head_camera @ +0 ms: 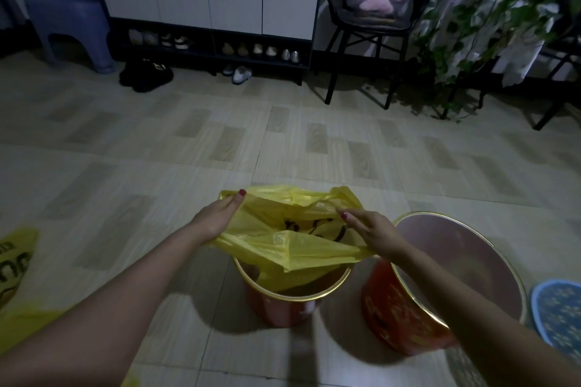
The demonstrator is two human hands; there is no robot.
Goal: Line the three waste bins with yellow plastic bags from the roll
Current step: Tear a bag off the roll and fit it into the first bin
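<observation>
Yellow plastic bag (pixel 283 242) hangs above the small gold-rimmed red bin (pixel 292 295).
Our left hand (pixel 217 217) and right hand (pixel 374 232) pinch its mouth wide apart.

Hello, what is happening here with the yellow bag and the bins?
A person is lining a waste bin. The left hand and right hand each grip one side of a yellow bag, holding its mouth open above the small red bin. The bag's bottom hangs inside, but its edge is not yet folded over the rim. The larger bin beside it has no bag. More yellow plastic lies on the floor at left.
</observation>
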